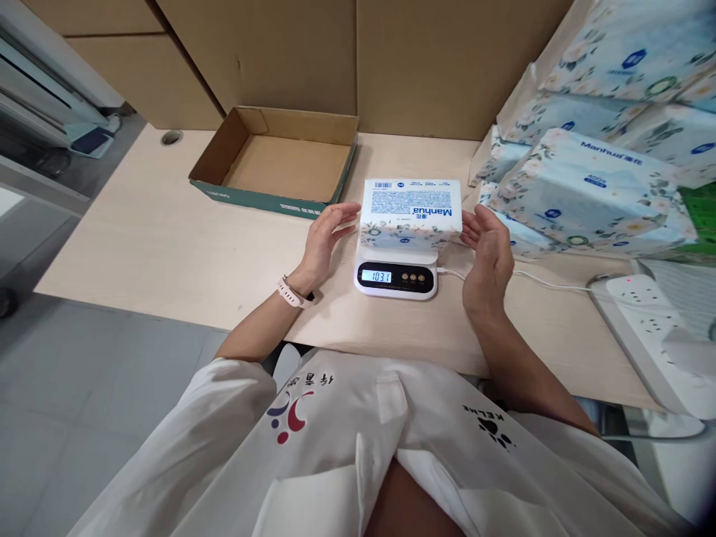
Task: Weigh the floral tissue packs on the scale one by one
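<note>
The left hand [320,246] is open, its fingers loosely extended towards the left side of the tissue pack [411,205]; the right hand [488,261] is open too, fingers slightly bent at the pack's right side. Neither is closed around it, and whether the fingertips touch its wrapping cannot be told. The pack lies on the white scale [396,280], between the two hands, with the lit display [377,276] and the buttons exposed on the near side. A white cable [450,271] runs from the scale's right side. To the far left on the table [168,239], apart from the pack, sits an open shallow box [285,164]. Stacked packs [587,186] stand at the right, and nearer than these, at the right edge, lies a power strip [649,321].
</note>
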Action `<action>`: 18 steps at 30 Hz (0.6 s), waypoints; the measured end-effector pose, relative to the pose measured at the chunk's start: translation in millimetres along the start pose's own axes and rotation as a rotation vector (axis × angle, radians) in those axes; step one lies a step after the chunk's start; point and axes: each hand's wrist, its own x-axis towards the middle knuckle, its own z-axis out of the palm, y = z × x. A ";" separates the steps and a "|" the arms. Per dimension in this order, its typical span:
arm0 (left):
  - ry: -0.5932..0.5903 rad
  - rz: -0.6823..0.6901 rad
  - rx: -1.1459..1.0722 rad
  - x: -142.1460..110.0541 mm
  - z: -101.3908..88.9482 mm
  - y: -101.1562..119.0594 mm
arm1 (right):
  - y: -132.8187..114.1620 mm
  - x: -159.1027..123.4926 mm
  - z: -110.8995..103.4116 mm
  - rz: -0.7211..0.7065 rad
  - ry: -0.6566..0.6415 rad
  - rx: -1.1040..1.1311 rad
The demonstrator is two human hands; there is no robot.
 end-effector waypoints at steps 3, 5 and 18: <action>-0.002 -0.004 0.005 0.2 0.2 -0.4 | 0.0 -0.3 0.4 0.003 0.000 0.000; -0.012 -0.005 0.001 0.1 0.5 -0.8 | -0.6 -0.5 0.7 0.004 -0.002 0.006; -0.023 -0.019 -0.019 0.9 -0.8 -6.0 | 0.7 -0.6 -0.8 0.037 -0.020 -0.056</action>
